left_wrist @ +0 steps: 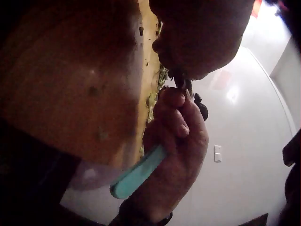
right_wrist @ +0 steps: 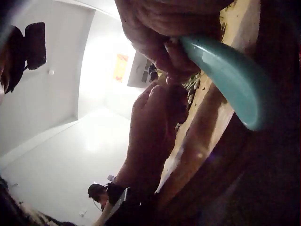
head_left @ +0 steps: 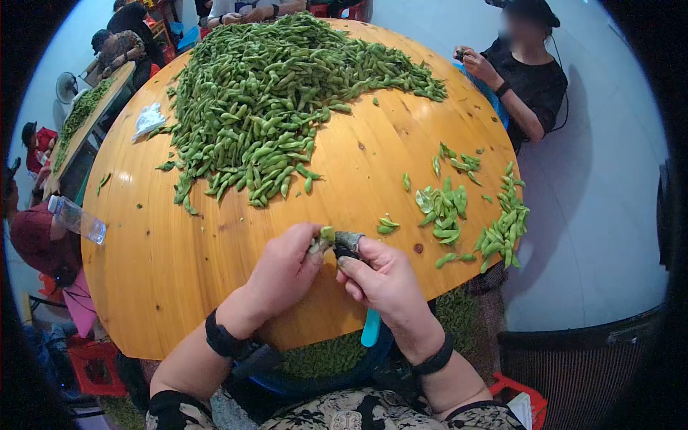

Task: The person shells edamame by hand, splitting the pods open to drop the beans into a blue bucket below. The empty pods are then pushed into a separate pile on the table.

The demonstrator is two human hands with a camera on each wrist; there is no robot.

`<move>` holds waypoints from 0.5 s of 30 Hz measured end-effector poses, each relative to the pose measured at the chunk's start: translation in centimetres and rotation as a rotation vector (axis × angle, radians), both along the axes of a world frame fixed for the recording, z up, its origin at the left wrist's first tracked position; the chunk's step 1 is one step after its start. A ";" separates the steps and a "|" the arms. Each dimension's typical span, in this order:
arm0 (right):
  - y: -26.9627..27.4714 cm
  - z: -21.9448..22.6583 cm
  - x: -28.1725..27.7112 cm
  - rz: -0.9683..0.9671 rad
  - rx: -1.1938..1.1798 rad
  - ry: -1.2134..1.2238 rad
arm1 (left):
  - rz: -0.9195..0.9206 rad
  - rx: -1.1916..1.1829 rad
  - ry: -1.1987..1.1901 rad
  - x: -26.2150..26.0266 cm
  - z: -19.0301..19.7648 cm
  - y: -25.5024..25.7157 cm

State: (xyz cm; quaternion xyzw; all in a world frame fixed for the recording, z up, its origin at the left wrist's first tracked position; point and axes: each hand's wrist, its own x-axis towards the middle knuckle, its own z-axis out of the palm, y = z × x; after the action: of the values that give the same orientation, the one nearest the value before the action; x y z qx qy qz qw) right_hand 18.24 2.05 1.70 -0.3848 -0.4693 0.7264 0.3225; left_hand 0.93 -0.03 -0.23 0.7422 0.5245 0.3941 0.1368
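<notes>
- Left hand (head_left: pixel 287 261): fingers curled in, pinching a green pod (head_left: pixel 327 233) between thumb and fingers, close in front of the right hand's fingertips. A black band (head_left: pixel 221 335) circles the wrist.
- Right hand (head_left: pixel 383 276): fingers curled round a tool with a teal handle (head_left: pixel 370 327), the handle's rounded end jutting out below the palm. The tool's working end cannot be told from the dark and grey coverings (head_left: pixel 349 242) at the fingertips.
- Held pod: above the near edge of the round wooden table (head_left: pixel 358 179), well apart from the pile.
- Large pile of green pods (head_left: pixel 251 100): heaped over the far and left parts of the tabletop.
- Loose pods (head_left: pixel 446 208): scattered on the table's right side, beside a second cluster (head_left: pixel 505 222) along the edge.
- Few small pods (head_left: pixel 387 226): on the wood, near the right hand.
- Crumpled white tissue (head_left: pixel 149 120): left of the pile.
- Clear plastic bottle (head_left: pixel 77 218): tilted, at the left edge.
- Dark tub (head_left: pixel 287 387): below the near edge, green contents (head_left: pixel 322 358) inside.
- Person in black (head_left: pixel 530 79): at the far right, hands raised together.
</notes>
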 end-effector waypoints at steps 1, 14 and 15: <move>0.0 0.1 0.0 0.017 -0.003 0.004 | 0.015 -0.076 -0.090 -0.1 -0.5 0.0; 0.8 -1.3 0.4 0.055 -0.157 0.086 | 0.024 -0.692 -0.739 -0.7 0.8 0.4; 0.8 -1.4 0.5 0.049 -0.151 0.098 | 0.023 -0.692 -0.737 -0.7 0.8 0.3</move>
State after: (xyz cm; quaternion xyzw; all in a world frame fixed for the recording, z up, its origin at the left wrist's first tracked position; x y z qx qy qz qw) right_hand 18.75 2.83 0.32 -0.3604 -0.4061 0.7855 0.2971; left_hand 0.25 0.27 0.55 0.4591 0.5493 0.4346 0.5464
